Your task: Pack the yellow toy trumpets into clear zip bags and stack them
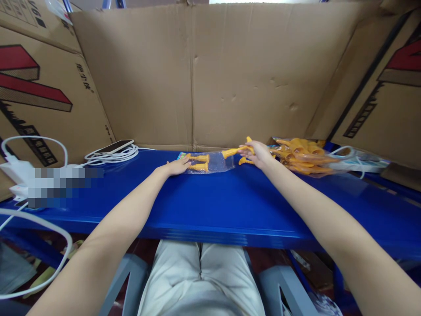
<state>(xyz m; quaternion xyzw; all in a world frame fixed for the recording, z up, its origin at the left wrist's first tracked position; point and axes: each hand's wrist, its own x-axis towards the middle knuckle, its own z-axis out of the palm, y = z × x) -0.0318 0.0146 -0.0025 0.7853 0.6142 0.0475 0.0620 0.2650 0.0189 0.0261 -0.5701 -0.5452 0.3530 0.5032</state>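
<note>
A clear plastic bag (219,163) with a colourful label at its left end lies flat near the back of the blue table. Inside it are two yellow horn-shaped plastic pieces (200,166), side by side. My left hand (178,166) rests flat on the bag's label end, fingers stretched. At the bag's right end, my right hand (261,154) is closed around a yellow plastic piece with a flared end (230,152), which reaches the bag's opening. Another small yellow piece (245,161) lies just under my right hand. My right fingertips are partly hidden.
A larger clear bag of several yellow pieces (301,153) lies right of my right hand. Farther right is a white cable (345,151). At left are a phone (115,147), a coiled white cable (126,154) and a white charger (16,171). Cardboard (230,79) walls the back.
</note>
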